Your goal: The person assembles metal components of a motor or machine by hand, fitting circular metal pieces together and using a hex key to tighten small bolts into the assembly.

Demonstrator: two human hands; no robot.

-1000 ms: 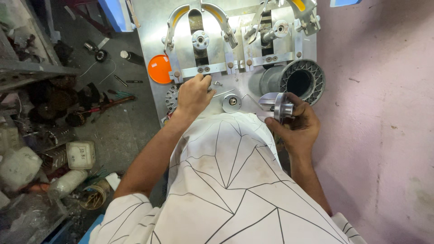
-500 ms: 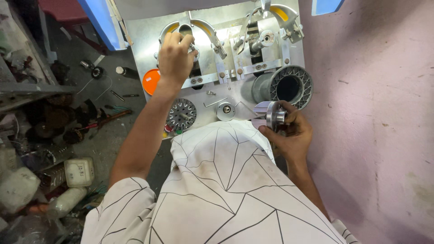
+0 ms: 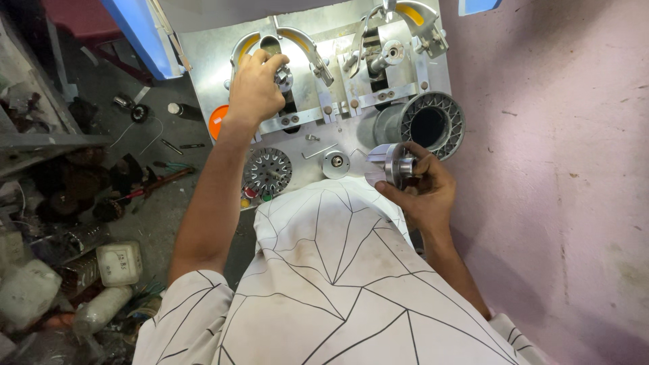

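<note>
My left hand (image 3: 255,86) is closed around a small metal knob on the left arched fixture (image 3: 302,42) of a grey metal machine plate (image 3: 209,57). My right hand (image 3: 424,188) holds a shiny metal cylindrical part (image 3: 393,164) with angled fins, just in front of a grey ribbed round housing (image 3: 424,124). A toothed round stator core (image 3: 267,171) lies on the plate below my left forearm. A small round bearing piece (image 3: 336,163) sits between the stator core and my right hand.
A second arched clamp fixture (image 3: 395,40) stands at the upper right of the plate. An orange round button (image 3: 216,123) is at the plate's left edge. A pink wall (image 3: 561,169) lies to the right. Cluttered floor with white containers (image 3: 119,262) and tools lies left.
My left hand rose from the lower plate to the knob on the left fixture, uncovering the stator core. My right hand kept hold of the metal part.
</note>
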